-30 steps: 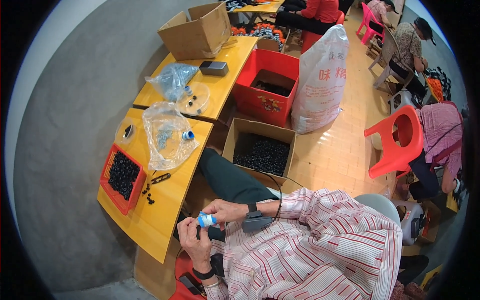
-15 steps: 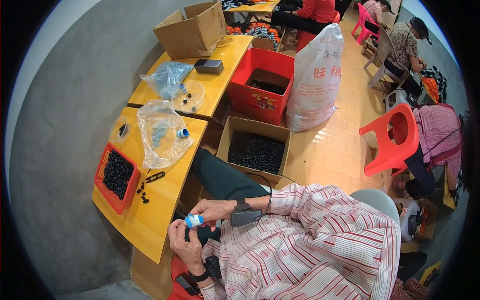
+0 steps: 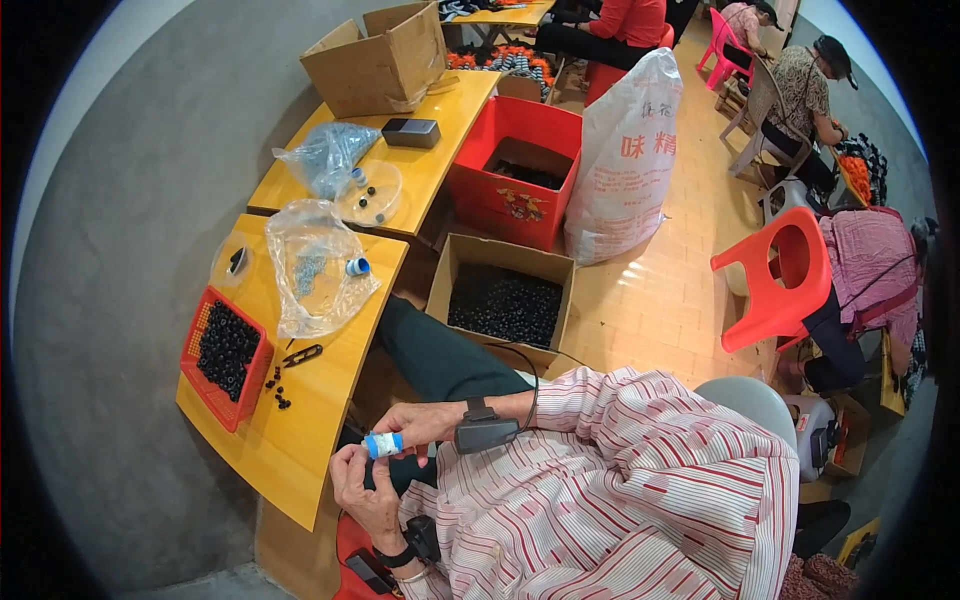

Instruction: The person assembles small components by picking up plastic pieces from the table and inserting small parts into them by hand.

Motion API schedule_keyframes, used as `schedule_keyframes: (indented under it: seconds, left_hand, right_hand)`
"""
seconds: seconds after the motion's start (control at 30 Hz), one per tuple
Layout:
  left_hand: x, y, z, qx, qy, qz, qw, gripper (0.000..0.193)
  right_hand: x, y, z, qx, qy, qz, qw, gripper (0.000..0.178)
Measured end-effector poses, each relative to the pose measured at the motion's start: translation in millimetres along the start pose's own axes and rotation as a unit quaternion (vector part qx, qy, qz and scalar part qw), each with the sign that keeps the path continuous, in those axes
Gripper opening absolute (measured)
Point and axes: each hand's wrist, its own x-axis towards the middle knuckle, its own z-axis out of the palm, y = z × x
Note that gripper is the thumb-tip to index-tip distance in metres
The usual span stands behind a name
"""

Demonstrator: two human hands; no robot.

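Note:
A small white cylinder with blue ends [image 3: 384, 445] is held between my two hands, over my lap beside the near table edge. My right hand [image 3: 418, 424], with a dark device strapped at its wrist, grips it from the far side. The fingers of my left hand [image 3: 366, 496], which has a black wristband, close at its left end; anything tiny in those fingertips is hidden. On the yellow table [image 3: 290, 465] lie black thread snips [image 3: 303, 356] and a few loose black pieces [image 3: 278, 389]. A red basket [image 3: 232, 412] there holds many small round black pieces [image 3: 228, 348].
An open clear bag [image 3: 312, 322] holds small greyish pieces and a blue-rimmed cup [image 3: 358, 267]. Behind are another bag [image 3: 325, 160], a round clear dish [image 3: 385, 205] and a cardboard box [image 3: 372, 62]. A carton of black pieces [image 3: 568, 290], a red bin [image 3: 480, 200] and a white sack [image 3: 620, 190] stand beyond my leg.
The whole view has shifted slightly to the left. The cylinder is turned a little between my fingers, and both hands stay closed around it in nearly the same place.

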Motion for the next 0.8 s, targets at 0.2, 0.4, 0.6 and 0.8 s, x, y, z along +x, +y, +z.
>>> schedule_keyframes:
  seconds: [0.2, 0.4, 0.6, 0.8]
  left_hand:
    - [1, -1, 1, -0.013, -0.009, 0.014, 1.000, 0.021]
    - [3, 0, 0, -0.027, -0.030, 0.011, 0.999, 0.019]
    - [4, 5, -1, -0.015, -0.047, 0.029, 0.998, 0.017]
    - [-1, 3, -4, 0.050, -0.070, 0.063, 0.994, 0.021]
  right_hand:
    - [2, 1, -6, -0.017, -0.017, 0.002, 1.000, 0.041]
    - [0, -4, -8, -0.003, -0.018, 0.019, 1.000, 0.032]
    - [-2, 2, -7, 0.033, -0.018, 0.026, 0.999, 0.031]
    - [-5, 3, 2, 0.006, 0.005, 0.013, 1.000, 0.028]
